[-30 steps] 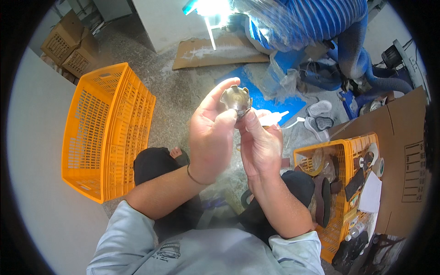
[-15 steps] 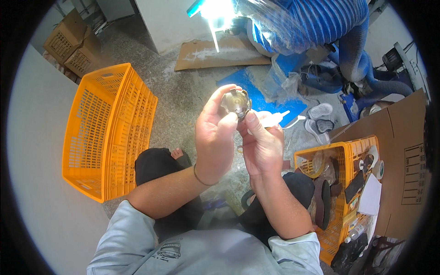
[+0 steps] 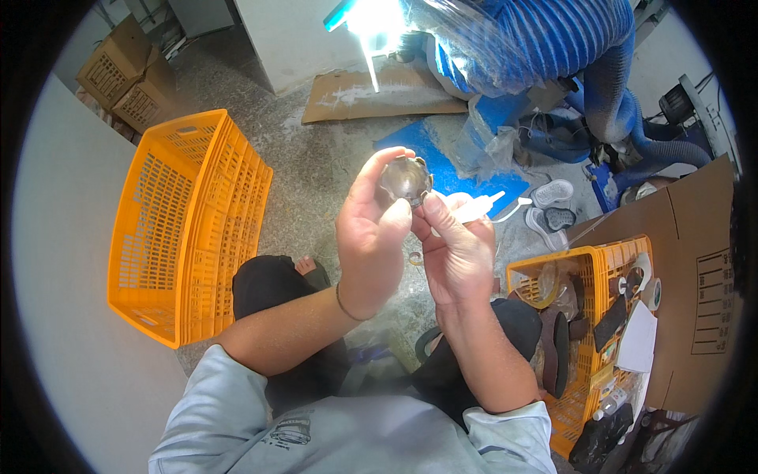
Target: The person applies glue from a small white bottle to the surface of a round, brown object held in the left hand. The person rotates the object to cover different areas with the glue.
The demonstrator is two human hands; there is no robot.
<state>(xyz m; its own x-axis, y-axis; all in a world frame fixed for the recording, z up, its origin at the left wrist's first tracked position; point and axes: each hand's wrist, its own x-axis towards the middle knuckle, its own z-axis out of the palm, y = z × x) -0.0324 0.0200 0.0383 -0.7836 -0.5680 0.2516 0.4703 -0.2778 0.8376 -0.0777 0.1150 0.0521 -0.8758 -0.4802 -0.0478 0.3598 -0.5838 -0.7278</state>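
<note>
In front of me, my left hand grips a small, round, hollow metal cup with a notched, wavy rim. Its fingers wrap the far left side, and the thumb presses at the near edge. A white squeeze bottle with a narrow nozzle is held in my right hand, pointing up and right. The right thumb and fingertips also reach the cup's lower right edge. A thin white strip, perhaps the bottle's cap strap, sticks out beside the nozzle. Most of the bottle's body is hidden by the right hand.
Stacked orange crates stand on the left. At the right, another orange crate holds bags and scraps beside a large cardboard sheet. Beyond my hands lie a blue mat, grey-white sandals, a blue ribbed hose and a bright lamp.
The cup has tilted slightly, so its inside looks a little different. The right hand and bottle have shifted a touch to the right. Both hands keep their hold.
</note>
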